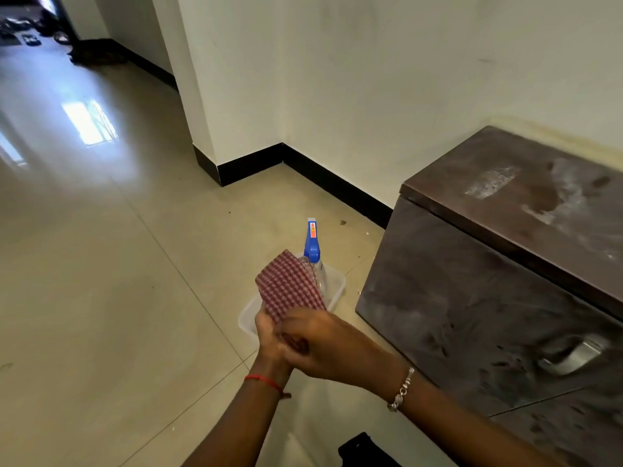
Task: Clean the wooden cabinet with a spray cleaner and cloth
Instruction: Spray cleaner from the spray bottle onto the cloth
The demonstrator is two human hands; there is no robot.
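A dark wooden cabinet (499,284) stands at the right against the wall, its top and front smeared with whitish dust and streaks. A folded red-and-white checked cloth (290,288) is held upright in front of me. My left hand (268,335) grips its lower edge, and my right hand (320,342) closes over the same end, the two hands pressed together. Behind the cloth stands a clear spray bottle (313,246) with a blue trigger head, inside a clear plastic tub (337,288) on the floor.
Beige tiled floor (118,264) spreads to the left toward a hallway. A cream wall with black skirting (337,183) forms a corner behind the tub. A metal handle (573,357) sits on the cabinet front. A black object (364,449) lies at the bottom edge.
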